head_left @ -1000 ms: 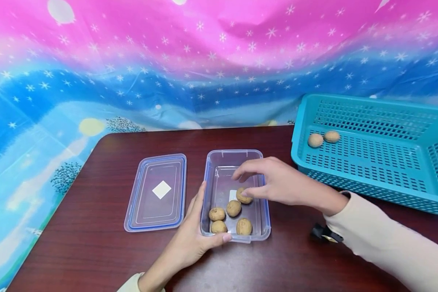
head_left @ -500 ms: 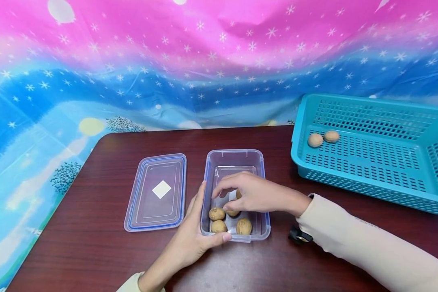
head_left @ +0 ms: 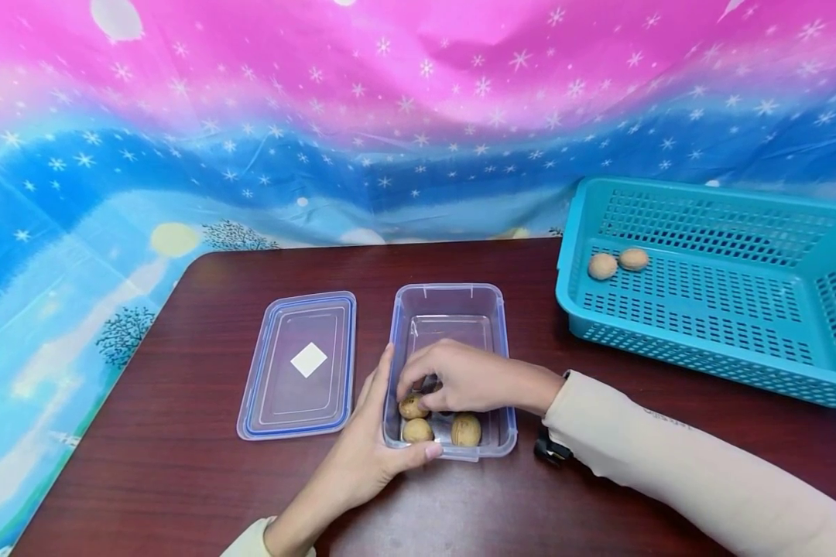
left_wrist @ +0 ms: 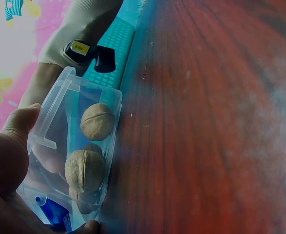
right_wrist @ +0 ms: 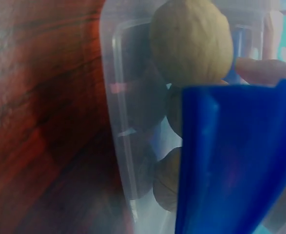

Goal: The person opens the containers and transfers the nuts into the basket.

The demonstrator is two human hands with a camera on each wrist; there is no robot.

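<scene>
A clear plastic container (head_left: 446, 302) with blue edging holds several walnuts. Its side and front rim are held by my left hand (head_left: 365, 449), the thumb over the front edge. My right hand (head_left: 460, 379) reaches inside, pinching a walnut (head_left: 413, 408) by the left wall between thumb and fingers. Two more walnuts show toward the front, one at the left (head_left: 417, 431) and one at the right (head_left: 466, 430); other walnuts are hidden under the right hand. Through the container's wall, the left wrist view shows a walnut (left_wrist: 97, 122). A blue clip flap (right_wrist: 235, 156) covers much of the right wrist view.
Left of the container, its clear lid (head_left: 276, 371) with a white diamond sticker lies flat. A teal perforated basket (head_left: 704, 302) stands at the right with two walnuts (head_left: 602, 267) inside. A patterned cloth (head_left: 418, 124) hangs behind the dark wooden table (head_left: 181, 464).
My right hand has moved left and toward the front inside the container, from above the walnuts down onto the one by the left wall. My left hand has stayed in place.
</scene>
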